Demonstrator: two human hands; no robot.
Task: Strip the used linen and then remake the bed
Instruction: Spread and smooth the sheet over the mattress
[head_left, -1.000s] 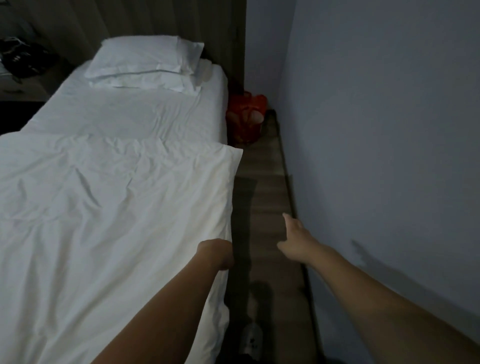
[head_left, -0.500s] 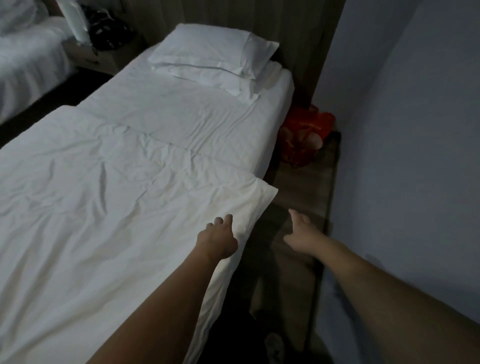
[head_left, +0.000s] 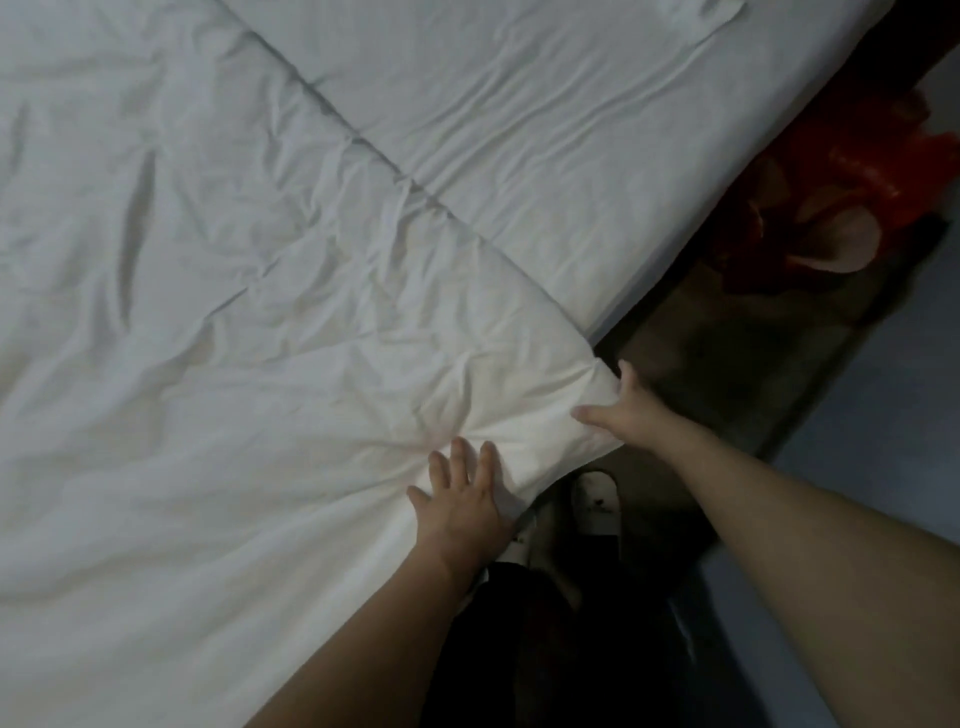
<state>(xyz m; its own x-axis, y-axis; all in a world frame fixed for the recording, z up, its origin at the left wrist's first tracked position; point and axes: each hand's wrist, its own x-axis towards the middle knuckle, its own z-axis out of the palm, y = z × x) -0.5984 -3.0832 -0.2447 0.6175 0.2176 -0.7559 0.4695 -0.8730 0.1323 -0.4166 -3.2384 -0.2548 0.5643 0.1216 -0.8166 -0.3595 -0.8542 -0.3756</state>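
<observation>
Head view: both hands at the near corner of a white duvet (head_left: 234, 389), at the bed's edge.

Lower centre, the left hand (head_left: 462, 501) lies flat with fingers straight on the duvet; just right, the right hand (head_left: 621, 410) pinches the corner, thumb on top. A white slipper (head_left: 595, 501) shows on the floor below. Beyond the duvet's top edge, the fitted sheet (head_left: 519, 130) lies bare, lightly creased. At right, a red bag (head_left: 857, 192); its contents cannot be told. The remake looks nearly done: only squaring and smoothing this corner seems left.

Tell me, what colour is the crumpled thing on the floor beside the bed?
Bright red-orange, the crumpled bag-like bundle; only the head view shows it.
</observation>
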